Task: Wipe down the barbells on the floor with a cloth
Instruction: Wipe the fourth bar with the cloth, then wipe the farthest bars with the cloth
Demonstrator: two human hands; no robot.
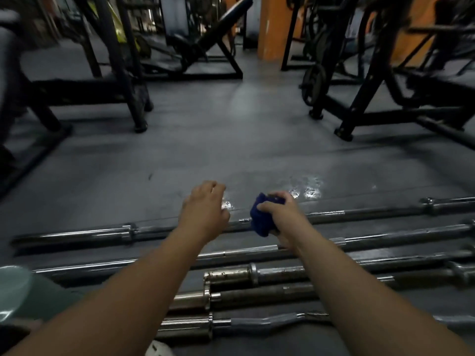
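Several barbells (334, 242) across lower frame; right hand (281, 214) gripping blue cloth (262, 217), left hand (205, 209) fingers loosely curled, empty; open floor (205, 150) mid-frame.

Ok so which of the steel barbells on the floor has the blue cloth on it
The farthest chrome barbell, the one at the back of the row. The right hand grips the blue cloth around its shaft; the nearer bars lie bare.

The scene is dim and bluish; white glare sits on a wet-looking patch of floor (305, 190); the steel bars (359, 215) catch thin highlights; the machines (372, 80) behind are smeared, perhaps by motion; edges bow outward.
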